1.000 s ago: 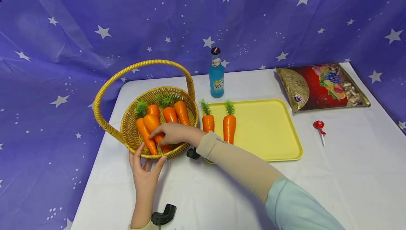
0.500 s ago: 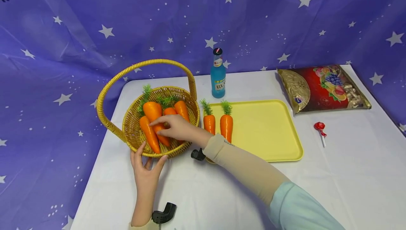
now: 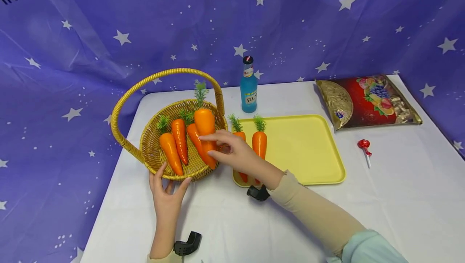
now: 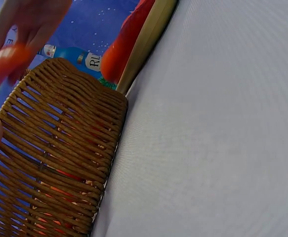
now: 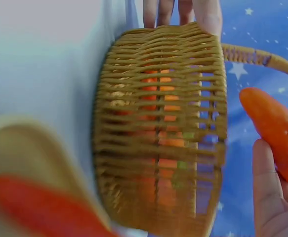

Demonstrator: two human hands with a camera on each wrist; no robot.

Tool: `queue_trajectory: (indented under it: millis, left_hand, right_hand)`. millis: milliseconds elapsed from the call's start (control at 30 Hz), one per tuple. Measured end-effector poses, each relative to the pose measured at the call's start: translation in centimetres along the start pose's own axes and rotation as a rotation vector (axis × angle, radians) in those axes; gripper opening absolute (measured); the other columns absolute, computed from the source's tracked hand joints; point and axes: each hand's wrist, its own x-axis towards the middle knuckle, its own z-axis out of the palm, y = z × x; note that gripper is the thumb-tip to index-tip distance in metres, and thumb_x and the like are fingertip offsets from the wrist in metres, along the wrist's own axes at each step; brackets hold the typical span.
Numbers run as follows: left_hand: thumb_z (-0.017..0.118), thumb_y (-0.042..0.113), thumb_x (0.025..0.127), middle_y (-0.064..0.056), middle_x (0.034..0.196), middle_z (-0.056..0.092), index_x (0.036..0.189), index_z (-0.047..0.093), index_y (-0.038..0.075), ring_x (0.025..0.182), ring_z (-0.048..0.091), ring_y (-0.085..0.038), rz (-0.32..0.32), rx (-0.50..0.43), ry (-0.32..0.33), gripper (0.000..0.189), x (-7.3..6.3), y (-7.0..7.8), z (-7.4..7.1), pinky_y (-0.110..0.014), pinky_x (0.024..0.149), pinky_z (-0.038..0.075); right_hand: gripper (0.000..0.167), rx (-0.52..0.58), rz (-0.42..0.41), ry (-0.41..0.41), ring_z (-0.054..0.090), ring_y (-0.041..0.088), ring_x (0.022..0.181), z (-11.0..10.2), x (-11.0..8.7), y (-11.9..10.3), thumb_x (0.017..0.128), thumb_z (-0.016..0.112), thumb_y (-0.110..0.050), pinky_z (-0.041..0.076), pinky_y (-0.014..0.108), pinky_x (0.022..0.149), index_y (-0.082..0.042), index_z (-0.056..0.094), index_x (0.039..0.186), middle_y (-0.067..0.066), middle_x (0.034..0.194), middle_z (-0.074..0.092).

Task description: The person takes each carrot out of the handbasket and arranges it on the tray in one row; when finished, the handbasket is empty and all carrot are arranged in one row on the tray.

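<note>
My right hand (image 3: pixel 232 150) pinches a carrot (image 3: pixel 204 122) between thumb and fingers, over the right side of the wicker basket (image 3: pixel 149 146). Its green top points away, and in the right wrist view the carrot (image 5: pixel 269 118) hangs above the rim. Below it lie more carrots, among them an orange carrot (image 3: pixel 170 154) and a slimmer, redder carrot (image 3: pixel 179 140). My left hand (image 3: pixel 167 194) holds the basket's near rim, fingers and thumb spread along it. On the yellow tray (image 3: pixel 301 150) lie two carrots, the left carrot (image 3: pixel 239 136) partly hidden by my right hand, the right carrot (image 3: pixel 259 142) beside it.
Behind the tray stands a blue bottle (image 3: pixel 248 89). A red and gold candy bag (image 3: pixel 367 101) lies at the back right, with a red lollipop (image 3: pixel 364 145) in front of it. The basket's tall handle (image 3: pixel 160 75) arches over the carrots.
My right hand has lifted the carrot off the others and carried it right, toward the tray side of the basket, uncovering the carrots beneath. My left hand has stayed at the rim.
</note>
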Motion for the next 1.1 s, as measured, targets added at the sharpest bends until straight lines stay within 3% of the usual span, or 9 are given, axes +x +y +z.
queue_trajectory:
  millis: [200, 400, 600, 833, 1000, 1100]
  left_hand:
    - [0.079, 0.002, 0.079, -0.003, 0.159, -0.006, 0.145, 0.038, 0.01, 0.142, 0.016, -0.028, -0.001, -0.005, -0.001, 0.078, 0.0, -0.1, -0.1, -0.012, 0.097, 0.038]
    - [0.08, 0.002, 0.078, -0.002, 0.159, -0.006, 0.145, 0.038, 0.01, 0.142, 0.016, -0.028, 0.008, -0.006, -0.004, 0.08, 0.0, -0.2, -0.2, -0.01, 0.096, 0.038]
    - [0.08, 0.003, 0.078, -0.002, 0.159, -0.005, 0.145, 0.039, 0.01, 0.142, 0.017, -0.027, 0.007, -0.009, -0.002, 0.079, 0.1, -0.3, -0.2, -0.01, 0.095, 0.038]
    - [0.08, 0.002, 0.078, -0.003, 0.159, -0.005, 0.145, 0.038, 0.009, 0.142, 0.017, -0.029, 0.006, -0.01, 0.0, 0.079, 0.1, -0.2, -0.1, -0.011, 0.095, 0.038]
    - [0.079, 0.002, 0.078, -0.003, 0.159, -0.004, 0.145, 0.039, 0.01, 0.142, 0.017, -0.028, 0.009, -0.02, -0.002, 0.079, 0.1, -0.3, -0.1, -0.01, 0.095, 0.038]
    - [0.079, 0.001, 0.078, -0.003, 0.159, -0.005, 0.145, 0.039, 0.01, 0.142, 0.016, -0.028, 0.009, -0.021, -0.001, 0.079, 0.2, -0.3, -0.1, -0.01, 0.095, 0.038]
  right_hand:
    - [0.042, 0.035, 0.156, 0.075, 0.056, 0.017, 0.1, -2.6, -4.3, 0.1, 0.091, 0.068, -0.018, 0.054, 0.032, 0.081, -0.02, 0.06, 0.132, -0.003, 0.131, 0.054]
    - [0.047, 0.04, 0.22, 0.195, 0.059, 0.024, 0.102, -4.7, -8.0, 1.0, 0.089, 0.07, -0.009, 0.053, 0.03, 0.084, -0.016, 0.058, 0.134, 0.005, 0.129, 0.055]
    - [0.054, 0.014, 0.324, 0.296, 0.059, 0.029, 0.091, -6.7, -11.0, 2.5, 0.089, 0.068, -0.002, 0.053, 0.024, 0.074, -0.01, 0.052, 0.139, 0.014, 0.13, 0.049]
    - [0.055, -0.066, 0.513, 0.285, 0.058, 0.024, 0.083, -7.9, -12.5, 3.8, 0.09, 0.069, -0.009, 0.053, 0.026, 0.066, -0.013, 0.049, 0.142, 0.017, 0.136, 0.048]
    - [0.054, -0.126, 0.542, 0.266, 0.058, 0.022, 0.079, -7.6, -12.8, 4.4, 0.089, 0.071, -0.01, 0.052, 0.027, 0.063, -0.009, 0.051, 0.139, 0.019, 0.129, 0.053]
    - [0.053, -0.219, 0.532, 0.263, 0.058, 0.021, 0.078, -7.4, -12.5, 4.5, 0.088, 0.072, -0.012, 0.051, 0.029, 0.064, -0.009, 0.054, 0.137, 0.017, 0.126, 0.056]
